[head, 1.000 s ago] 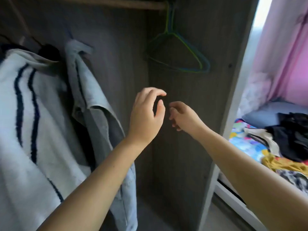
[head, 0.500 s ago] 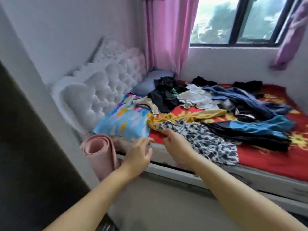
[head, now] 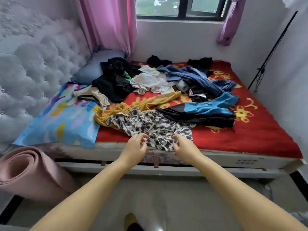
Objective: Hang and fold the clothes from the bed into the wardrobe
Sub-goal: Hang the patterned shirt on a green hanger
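Note:
A black-and-white patterned garment (head: 150, 125) lies at the front edge of the bed (head: 250, 140), on its red blanket. My left hand (head: 135, 145) and my right hand (head: 182, 145) reach to the garment's near hem, one at each side, fingers loosely curled and thumbs apart. The fingertips touch the cloth, but no firm grip shows. Behind it lie a mustard garment (head: 146, 102), a black-and-blue garment (head: 205, 110), a white garment (head: 148, 79), black clothes (head: 115, 77) and blue denim (head: 196, 77). The wardrobe is out of view.
A colourful pillow (head: 61, 119) and a grey tufted headboard (head: 33, 67) are on the left. A rolled pink mat (head: 28, 172) leans by the bed's left corner. Pink curtains (head: 108, 22) and a window (head: 180, 7) are behind. Grey floor (head: 158, 197) lies between me and the bed.
The view swung from the wardrobe's inside to the bed. Both hands moved forward over the bed's edge and now reach the patterned garment's hem.

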A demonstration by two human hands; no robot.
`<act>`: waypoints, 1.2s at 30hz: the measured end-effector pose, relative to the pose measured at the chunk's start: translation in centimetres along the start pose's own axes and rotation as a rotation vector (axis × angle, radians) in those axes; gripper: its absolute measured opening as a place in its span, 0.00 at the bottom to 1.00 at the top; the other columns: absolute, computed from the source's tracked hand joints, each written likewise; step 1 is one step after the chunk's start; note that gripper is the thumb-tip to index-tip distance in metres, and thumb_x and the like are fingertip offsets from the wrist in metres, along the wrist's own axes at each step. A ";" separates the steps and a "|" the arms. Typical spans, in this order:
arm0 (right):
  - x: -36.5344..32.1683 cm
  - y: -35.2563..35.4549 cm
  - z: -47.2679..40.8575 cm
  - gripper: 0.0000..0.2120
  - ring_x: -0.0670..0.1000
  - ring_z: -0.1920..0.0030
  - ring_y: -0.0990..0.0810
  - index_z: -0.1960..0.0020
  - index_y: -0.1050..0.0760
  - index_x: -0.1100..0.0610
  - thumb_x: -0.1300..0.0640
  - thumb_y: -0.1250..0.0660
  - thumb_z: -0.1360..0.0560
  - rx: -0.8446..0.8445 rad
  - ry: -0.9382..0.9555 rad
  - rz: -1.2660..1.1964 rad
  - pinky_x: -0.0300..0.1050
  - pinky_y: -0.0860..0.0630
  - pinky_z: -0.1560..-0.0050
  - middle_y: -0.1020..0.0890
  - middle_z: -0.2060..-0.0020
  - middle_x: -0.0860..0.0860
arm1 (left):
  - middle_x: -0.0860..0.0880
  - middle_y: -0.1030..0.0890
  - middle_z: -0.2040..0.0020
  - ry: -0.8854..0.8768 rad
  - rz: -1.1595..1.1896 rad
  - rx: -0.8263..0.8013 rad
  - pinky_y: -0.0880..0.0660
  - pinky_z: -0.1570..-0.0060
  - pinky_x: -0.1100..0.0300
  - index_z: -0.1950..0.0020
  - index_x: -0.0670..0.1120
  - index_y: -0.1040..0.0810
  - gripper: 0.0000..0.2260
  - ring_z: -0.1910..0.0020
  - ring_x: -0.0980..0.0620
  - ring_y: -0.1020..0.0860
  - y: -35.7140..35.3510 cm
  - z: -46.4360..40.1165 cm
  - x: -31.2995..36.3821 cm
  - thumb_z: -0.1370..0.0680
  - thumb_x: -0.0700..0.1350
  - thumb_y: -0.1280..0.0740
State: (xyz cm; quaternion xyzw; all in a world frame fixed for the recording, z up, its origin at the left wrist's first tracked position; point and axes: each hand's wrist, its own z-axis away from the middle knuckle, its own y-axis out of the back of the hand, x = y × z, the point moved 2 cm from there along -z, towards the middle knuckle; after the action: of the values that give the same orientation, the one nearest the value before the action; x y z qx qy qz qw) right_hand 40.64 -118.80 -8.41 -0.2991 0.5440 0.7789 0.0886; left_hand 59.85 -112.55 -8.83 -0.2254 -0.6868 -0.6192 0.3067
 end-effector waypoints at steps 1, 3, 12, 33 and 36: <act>0.6 -0.1 -1.3 0.17 0.49 0.63 0.24 0.31 0.34 0.54 0.56 0.45 0.19 -0.004 -0.023 -0.005 0.46 0.28 0.66 0.21 0.48 0.52 | 0.48 0.26 0.47 0.010 0.010 -0.012 0.28 0.57 0.66 0.39 0.46 0.27 0.10 0.52 0.53 0.25 -0.5 -1.4 -0.6 0.20 0.40 0.40; 1.4 -0.1 -3.5 0.18 0.48 0.67 0.26 0.29 0.35 0.54 0.57 0.46 0.19 -0.006 -0.056 -0.004 0.43 0.33 0.70 0.21 0.52 0.51 | 0.48 0.26 0.48 0.030 0.013 -0.033 0.27 0.55 0.62 0.39 0.46 0.27 0.10 0.53 0.52 0.25 -0.8 -3.9 -1.9 0.20 0.41 0.40; 1.4 -3.1 -16.3 0.20 0.47 0.72 0.31 0.27 0.38 0.55 0.59 0.46 0.19 -0.082 -0.220 -0.025 0.42 0.36 0.73 0.26 0.63 0.48 | 0.50 0.25 0.50 0.143 0.001 -0.148 0.26 0.56 0.57 0.39 0.46 0.27 0.11 0.55 0.53 0.24 1.2 -16.2 -10.5 0.20 0.41 0.41; -0.5 -15.1 -55.4 0.19 0.58 0.48 0.23 0.28 0.39 0.54 0.55 0.46 0.19 -0.553 -0.004 0.294 0.47 0.28 0.57 0.28 0.38 0.58 | 0.46 0.35 0.31 0.611 -0.251 -0.244 0.30 0.40 0.49 0.28 0.46 0.37 0.19 0.35 0.45 0.33 -4.7 -40.3 -34.5 0.19 0.46 0.43; -1.0 -17.7 -59.6 0.24 0.59 0.41 0.27 0.25 0.43 0.54 0.58 0.43 0.20 -0.467 0.074 0.303 0.50 0.26 0.49 0.35 0.33 0.58 | 0.46 0.45 0.24 0.583 -0.405 -0.218 0.39 0.30 0.46 0.24 0.48 0.44 0.25 0.26 0.44 0.44 -5.7 -42.4 -37.2 0.20 0.45 0.42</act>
State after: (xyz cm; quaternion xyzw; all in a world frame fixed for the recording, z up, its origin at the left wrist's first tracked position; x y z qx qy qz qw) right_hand 71.64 -165.30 -35.61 -0.2551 0.3909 0.8762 -0.1200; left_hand 88.34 -152.64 -37.07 0.0696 -0.5313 -0.7750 0.3349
